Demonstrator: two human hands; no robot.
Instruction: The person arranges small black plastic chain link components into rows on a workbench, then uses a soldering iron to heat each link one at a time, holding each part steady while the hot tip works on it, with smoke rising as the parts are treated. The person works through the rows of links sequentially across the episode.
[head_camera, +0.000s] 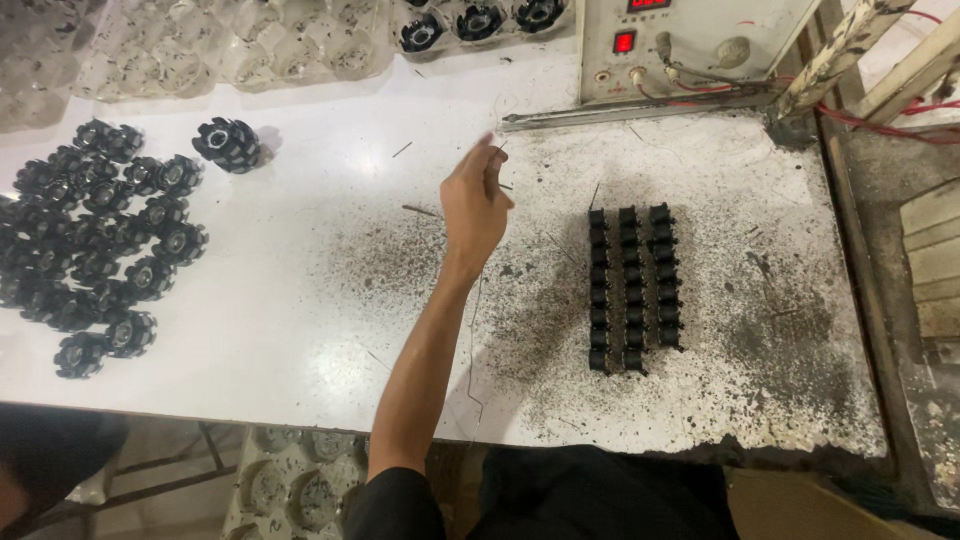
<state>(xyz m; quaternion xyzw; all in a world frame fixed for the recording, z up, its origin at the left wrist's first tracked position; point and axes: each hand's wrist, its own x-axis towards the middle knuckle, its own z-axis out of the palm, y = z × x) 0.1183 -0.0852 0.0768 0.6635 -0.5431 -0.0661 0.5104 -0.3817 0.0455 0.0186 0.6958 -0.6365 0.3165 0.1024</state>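
My left hand (476, 205) reaches over the white tabletop (300, 300), fingers pinched together around a thin wire (471, 340) that trails back along my forearm. Its fingertips point toward a flat metal bar (620, 112) at the back. To the right of the hand, three neat rows of small black parts (630, 290) lie on the dust-speckled surface, apart from the hand. A heap of round black toothed parts (100, 235) lies far to the left, with a single one (228, 143) set apart behind it. My right hand is out of sight.
A grey control box (690, 40) with red lights and red cables stands at the back right. Clear plastic trays (220, 50) line the back, one holding black round parts (478, 22). Dark metal dust and wire scraps cover the table's right half. Another tray (290, 485) sits under the front edge.
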